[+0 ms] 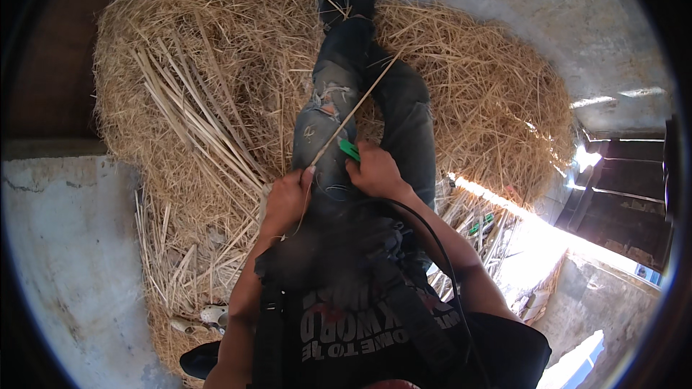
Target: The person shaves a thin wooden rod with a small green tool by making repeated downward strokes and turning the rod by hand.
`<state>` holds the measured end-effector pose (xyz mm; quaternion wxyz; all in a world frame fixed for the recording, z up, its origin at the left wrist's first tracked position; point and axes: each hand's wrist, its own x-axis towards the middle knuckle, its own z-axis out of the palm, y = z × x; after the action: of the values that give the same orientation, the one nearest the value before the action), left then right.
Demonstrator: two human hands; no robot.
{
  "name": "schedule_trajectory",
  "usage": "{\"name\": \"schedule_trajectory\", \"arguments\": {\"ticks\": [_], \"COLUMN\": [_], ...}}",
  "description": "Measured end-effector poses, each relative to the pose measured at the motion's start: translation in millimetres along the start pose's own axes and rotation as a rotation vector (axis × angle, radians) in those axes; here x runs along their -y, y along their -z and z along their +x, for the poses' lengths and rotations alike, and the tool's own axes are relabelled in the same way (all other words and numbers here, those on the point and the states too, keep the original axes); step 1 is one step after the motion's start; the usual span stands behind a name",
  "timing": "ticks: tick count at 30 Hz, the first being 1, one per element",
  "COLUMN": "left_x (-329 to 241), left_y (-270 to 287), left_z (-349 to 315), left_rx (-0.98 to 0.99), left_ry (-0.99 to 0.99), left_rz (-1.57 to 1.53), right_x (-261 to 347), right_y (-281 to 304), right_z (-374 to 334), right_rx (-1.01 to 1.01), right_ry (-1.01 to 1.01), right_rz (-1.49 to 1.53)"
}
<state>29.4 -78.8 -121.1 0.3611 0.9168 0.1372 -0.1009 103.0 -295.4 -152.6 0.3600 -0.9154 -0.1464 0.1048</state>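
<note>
Between the thumb and fingers of my left hand (288, 198) is the lower end of a long, thin, pale stick (364, 99). It slants up and to the right over my outstretched legs. A fine, curled strand hangs beside this hand along the wrist. My right hand (376, 171) is closed around a green utility knife (349, 149), whose front end points toward the stick. The blade is too small to make out, and I cannot tell whether it touches the stick. Torn dark jeans (331, 101) lie beneath both hands.
Dry straw (476, 86) is heaped under and around my legs. A bundle of pale split sticks (184, 104) lies to the left. Concrete walls (65, 245) stand around, with dark wooden slats (627, 180) at right. A light-coloured clog (215, 315) sits at lower left. A black cable (440, 241) crosses my right arm.
</note>
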Motion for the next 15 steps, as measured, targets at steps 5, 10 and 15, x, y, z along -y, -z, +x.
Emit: {"name": "schedule_trajectory", "arguments": {"ticks": [5,10,15], "left_x": [-2.2,3.9,3.5], "left_y": [4.3,0.4,2.6], "left_z": [2.6,3.0,-1.7], "left_rx": [0.042,0.045,0.04], "left_ry": [-0.002,-0.005,-0.022], "left_rz": [-0.026,-0.003,0.013], "right_x": [22.9,20.3,-2.2], "right_y": [6.5,0.5,-1.4], "right_z": [6.1,17.2,38.6], "right_rx": [0.2,0.236,0.173], "right_ry": [-0.029,-0.13,-0.24], "right_rz": [-0.214,-0.352,-0.383]}}
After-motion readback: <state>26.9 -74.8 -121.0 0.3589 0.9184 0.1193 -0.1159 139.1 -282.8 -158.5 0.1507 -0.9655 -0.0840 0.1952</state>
